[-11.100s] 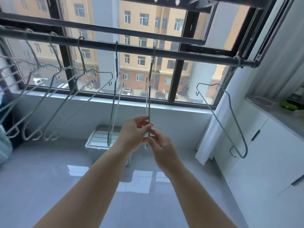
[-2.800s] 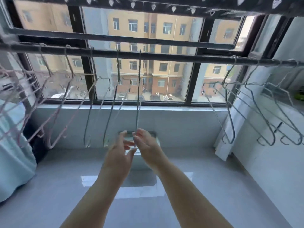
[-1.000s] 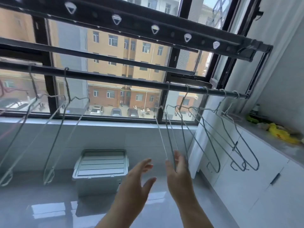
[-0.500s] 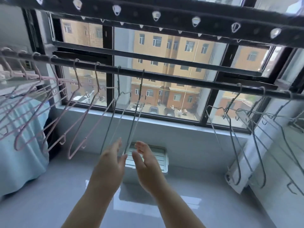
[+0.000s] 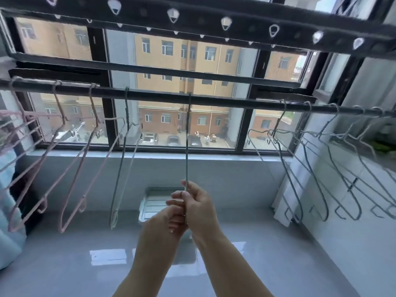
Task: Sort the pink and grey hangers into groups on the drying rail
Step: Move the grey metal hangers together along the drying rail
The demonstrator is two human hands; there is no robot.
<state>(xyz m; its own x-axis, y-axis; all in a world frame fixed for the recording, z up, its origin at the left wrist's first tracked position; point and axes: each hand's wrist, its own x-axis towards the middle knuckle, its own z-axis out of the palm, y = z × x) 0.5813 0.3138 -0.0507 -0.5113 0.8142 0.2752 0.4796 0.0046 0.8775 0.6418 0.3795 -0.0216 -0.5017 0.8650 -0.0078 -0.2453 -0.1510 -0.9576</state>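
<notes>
Hangers hung in two loose groups along the drying rail (image 5: pixel 225 102), which ran left to right across the window (image 5: pixel 175 61): pink hangers (image 5: pixel 80 174) at the left and a grey cluster (image 5: pixel 288 174) at the right. Between them hung a single grey hanger (image 5: pixel 187 146), turned edge-on to the camera. It showed as one thin line dropping almost straight down from its hook (image 5: pixel 189 97) to the hands.

Both hands met at its lower end, directly beneath the hook. The right hand (image 5: pixel 199 209) had its fingers curled round the wire and sat a little higher. The left hand (image 5: pixel 169 219) was tucked against it from the left and below, its fingers folded in on the same end. How much of the wire it really gripped was hidden behind the right hand.

The grey cluster lay to the right of the held hanger and well apart from it. The hook would therefore most likely need to slide rightward along the rail, across the hanger's own long axis. The right hand was nearer to that side and looked better placed to lead.

A stray grey hanger (image 5: pixel 119 179) hung left of the hands, just beside the last pink one, and by my reading it was not yet sorted. A pale lidded box (image 5: pixel 158 202) stood on the floor (image 5: pixel 64 264) below the window.
</notes>
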